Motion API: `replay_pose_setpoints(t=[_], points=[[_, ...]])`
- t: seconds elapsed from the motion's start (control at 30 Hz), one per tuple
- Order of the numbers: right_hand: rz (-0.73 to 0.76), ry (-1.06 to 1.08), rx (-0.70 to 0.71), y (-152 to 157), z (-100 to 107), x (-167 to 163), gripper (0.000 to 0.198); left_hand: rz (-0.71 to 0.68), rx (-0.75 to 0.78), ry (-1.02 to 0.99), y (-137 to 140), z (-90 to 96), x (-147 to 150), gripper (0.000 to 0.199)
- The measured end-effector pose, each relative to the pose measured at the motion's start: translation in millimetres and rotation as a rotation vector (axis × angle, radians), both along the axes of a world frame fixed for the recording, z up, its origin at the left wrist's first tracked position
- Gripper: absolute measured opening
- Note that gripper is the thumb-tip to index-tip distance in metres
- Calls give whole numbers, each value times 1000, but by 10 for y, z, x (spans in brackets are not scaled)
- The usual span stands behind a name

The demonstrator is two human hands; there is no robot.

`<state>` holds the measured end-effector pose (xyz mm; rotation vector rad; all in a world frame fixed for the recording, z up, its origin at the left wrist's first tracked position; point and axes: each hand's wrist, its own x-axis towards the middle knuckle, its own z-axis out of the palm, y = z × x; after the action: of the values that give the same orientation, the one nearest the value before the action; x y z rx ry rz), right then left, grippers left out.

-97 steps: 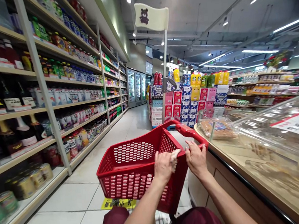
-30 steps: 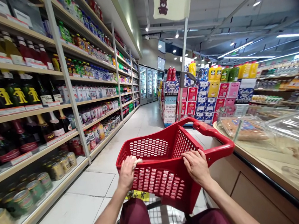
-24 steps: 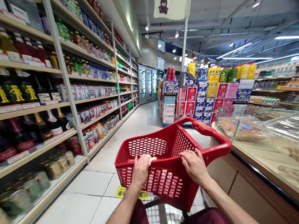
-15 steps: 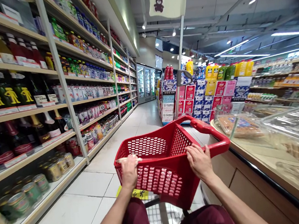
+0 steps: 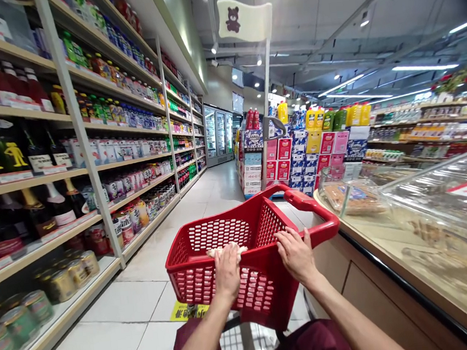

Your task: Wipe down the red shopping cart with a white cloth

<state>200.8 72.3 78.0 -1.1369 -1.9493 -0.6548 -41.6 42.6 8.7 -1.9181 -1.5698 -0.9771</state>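
Observation:
A red plastic shopping cart (image 5: 185, 278) with perforated sides stands right in front of me, side-on. My left hand (image 5: 228, 272) is closed over a pale cloth (image 5: 243, 248), pressed against the top of the near rim around its middle. Part of the cloth sticks out on both sides of my fingers. Farther right, my right hand (image 5: 295, 252) grips the same rim beside the handle (image 5: 323, 227), fingers bent over the edge. A pole rises beyond the cart and bears a cream flag (image 5: 245, 20) with a brown bear.
Shelves of bottles and cans (image 5: 92, 169) run along the left. At right stands a counter (image 5: 372, 244) with clear covers over packaged food. Stacked drink cartons (image 5: 285, 159) stand ahead, glass-door fridges (image 5: 219, 132) farther back. A yellow floor sticker (image 5: 183, 311) lies beside the cart.
My left hand has slid the cloth rightward along the near rim, from the left corner to its middle. My right hand stays on the rim. The view has shifted slightly.

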Motion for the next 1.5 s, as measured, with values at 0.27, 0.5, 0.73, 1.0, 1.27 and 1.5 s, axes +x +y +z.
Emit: replay_pose_setpoints(t=[0.27,0.5,0.73,1.0,1.27,1.5], points=[[-87,66,57,16,32,269,31,128,48,-77,-75,64,-83,49],[-139,84,74,53,79,380,34,-98,20,8,110,218,620,42],[-239,96,74,65,68,594,36,-54,60,-28,129,208,658,44],[-186,122,106,13,-5,590,37,-107,68,85,178,336,868,38],[48,45,57,-99,94,342,41,-235,34,98,297,459,1208,42],[103,-74,-142,-69,195,143,42,-123,-154,-29,156,499,1016,55]])
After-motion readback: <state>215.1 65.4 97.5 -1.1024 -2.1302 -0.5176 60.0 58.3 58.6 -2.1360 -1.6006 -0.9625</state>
